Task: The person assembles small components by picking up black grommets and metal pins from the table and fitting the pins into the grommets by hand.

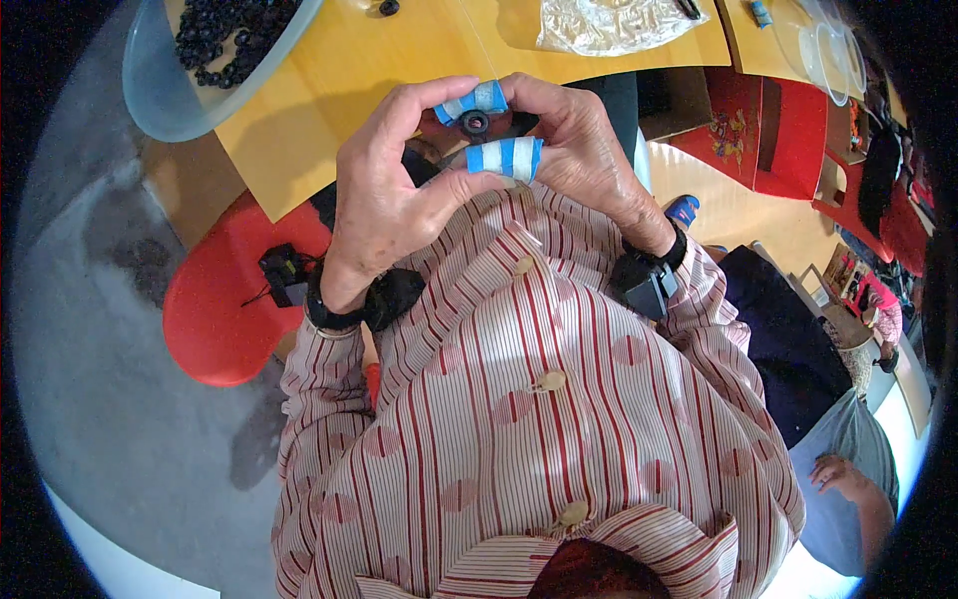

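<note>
Above the table's near edge, my left hand and my right hand meet, with fingertips and thumbs closed around a small black ring. Its round hole faces me. Blue-and-white wrapping covers the thumb area, and a similar band is around the index fingertips. Where the fingers overlap, I cannot make out each one's exact grip. To the upper left, a translucent basin holds many more black rings. One loose black ring lies on the table near it.
The yellow table spans the top. A crumpled clear plastic bag lies on it, with clear plastic containers at the far right. A red seat is at my left, red boxes at right. Another person's hand shows at lower right.
</note>
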Tool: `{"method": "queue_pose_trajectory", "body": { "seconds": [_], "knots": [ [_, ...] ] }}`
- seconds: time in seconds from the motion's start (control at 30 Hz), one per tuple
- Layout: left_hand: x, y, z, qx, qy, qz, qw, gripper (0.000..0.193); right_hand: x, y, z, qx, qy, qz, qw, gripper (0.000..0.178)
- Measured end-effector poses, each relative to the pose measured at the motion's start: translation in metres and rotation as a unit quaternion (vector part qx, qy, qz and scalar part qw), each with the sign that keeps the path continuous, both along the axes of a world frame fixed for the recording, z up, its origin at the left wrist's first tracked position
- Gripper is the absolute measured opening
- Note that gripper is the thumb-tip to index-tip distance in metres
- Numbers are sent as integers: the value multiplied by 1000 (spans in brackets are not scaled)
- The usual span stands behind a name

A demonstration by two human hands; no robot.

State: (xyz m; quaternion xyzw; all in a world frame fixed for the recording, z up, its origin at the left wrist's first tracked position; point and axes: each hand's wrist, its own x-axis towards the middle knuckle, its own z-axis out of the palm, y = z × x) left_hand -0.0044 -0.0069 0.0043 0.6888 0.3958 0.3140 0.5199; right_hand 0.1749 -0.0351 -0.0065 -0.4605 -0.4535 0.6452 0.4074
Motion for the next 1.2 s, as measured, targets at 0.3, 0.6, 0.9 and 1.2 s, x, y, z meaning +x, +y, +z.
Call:
{"method": "queue_pose_trajectory", "body": {
  "seconds": [0.3,0.6,0.9,1.2],
  "knots": [
    [-1,-1,1,23,32,-4,999,58,-2,-3,-5,7,-18,-5,1000,38],
    [-3,0,5,58,36,3,998,57,-3,-4,-4,-5,-16,-4,1000,35],
    [-10,8,1,260,84,-23,962,41,5,-1,-9,-20,49,18,998,30],
    [-4,10,-8,405,73,-6,911,39,1,-3,-7,-26,96,30,995,31]
  ]
}}
